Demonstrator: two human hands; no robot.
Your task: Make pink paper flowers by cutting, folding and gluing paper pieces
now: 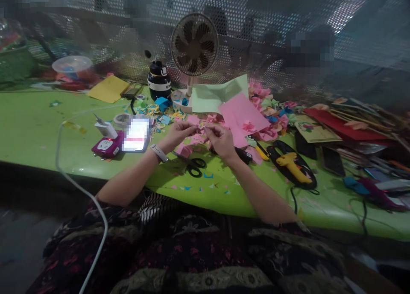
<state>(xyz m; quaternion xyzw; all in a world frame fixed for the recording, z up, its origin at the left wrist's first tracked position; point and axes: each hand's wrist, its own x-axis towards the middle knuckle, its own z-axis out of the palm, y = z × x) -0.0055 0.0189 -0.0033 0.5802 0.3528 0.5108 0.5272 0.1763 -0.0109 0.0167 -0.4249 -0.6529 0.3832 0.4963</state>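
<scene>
My left hand and my right hand meet over the middle of the green table, fingertips pinched close together. Whatever lies between them is too small to make out; pink paper scraps are right behind and below. Black-handled scissors lie just under my hands, their blades pointing left beneath my left wrist. Beyond my right hand rests a pink paper sheet, overlapping a pale green sheet. Folded pink paper pieces are heaped behind it. A yellow-handled cutter is to the right of my right hand.
A yellow glue gun lies on a black pad at right, its cord over the edge. On the left are a lit phone and a purple power strip with a white cable. A fan and dark bottle stand behind.
</scene>
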